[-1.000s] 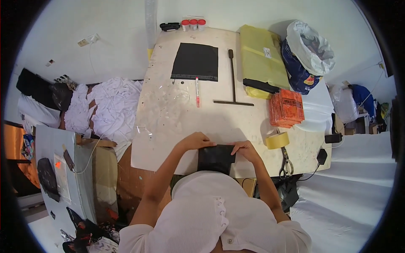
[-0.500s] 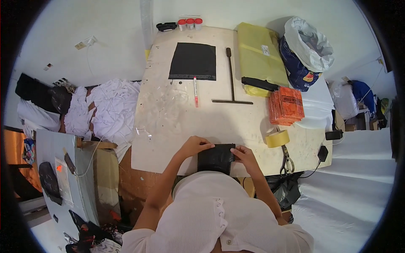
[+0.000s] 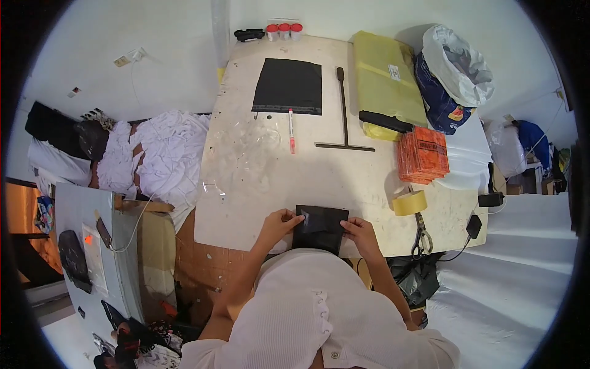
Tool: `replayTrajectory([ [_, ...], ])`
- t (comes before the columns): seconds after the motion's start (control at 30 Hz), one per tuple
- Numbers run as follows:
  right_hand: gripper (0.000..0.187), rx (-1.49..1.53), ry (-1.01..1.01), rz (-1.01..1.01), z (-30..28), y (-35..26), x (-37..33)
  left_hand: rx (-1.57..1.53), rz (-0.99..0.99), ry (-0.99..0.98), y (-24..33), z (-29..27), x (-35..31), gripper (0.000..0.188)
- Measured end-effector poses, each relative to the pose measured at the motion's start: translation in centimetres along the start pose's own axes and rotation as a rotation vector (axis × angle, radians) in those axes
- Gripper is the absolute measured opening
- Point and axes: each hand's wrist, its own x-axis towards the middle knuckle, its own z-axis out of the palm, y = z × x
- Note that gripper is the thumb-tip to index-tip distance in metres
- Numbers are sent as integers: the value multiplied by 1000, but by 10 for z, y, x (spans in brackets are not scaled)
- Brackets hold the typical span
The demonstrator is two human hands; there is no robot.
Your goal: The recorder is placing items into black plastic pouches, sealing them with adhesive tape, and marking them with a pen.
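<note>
A black plastic packet (image 3: 321, 226) with a glossy surface is held by its two sides at the near edge of the table, close against my shirt. My left hand (image 3: 281, 226) pinches its left side, thumb on top. On its right side, my right hand (image 3: 361, 236) grips the edge between thumb and fingers. Farther back, a flat black plastic bag (image 3: 287, 87) lies on the table, a red-and-white marker (image 3: 291, 132) touching its near edge. To the right of these rests a dark metal T-shaped rod (image 3: 344, 117).
On the table's right are a yellow package (image 3: 387, 71), a stack of orange packets (image 3: 422, 157), a yellow tape roll (image 3: 410, 203), scissors (image 3: 421, 240) and a white-and-blue sack (image 3: 452, 74). Three red-lidded jars (image 3: 284, 32) stand at the back. White cloth (image 3: 172, 147) is heaped at left.
The packet has been turned so more of its broad face shows between my hands. My left hand has shifted slightly down and left on it. The whole view has swung a little.
</note>
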Motion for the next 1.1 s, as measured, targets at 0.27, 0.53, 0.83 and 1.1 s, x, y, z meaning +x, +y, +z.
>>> replayTrajectory([
  [0.27, 11, 25, -24, 40, -8, 5, -3, 35, 66, 16, -10, 9, -9, 22],
  [0.53, 13, 53, 39, 34, -5, 9, -10, -198, -12, 55, -10, 7, -20, 24],
  [0.83, 13, 15, 117, -71, -8, 30, -8, -150, 51, 58, -26, 6, -17, 18],
  [1.1, 13, 52, 130, -129, -10, 37, -4, -236, 107, 25, -5, 4, -23, 32],
])
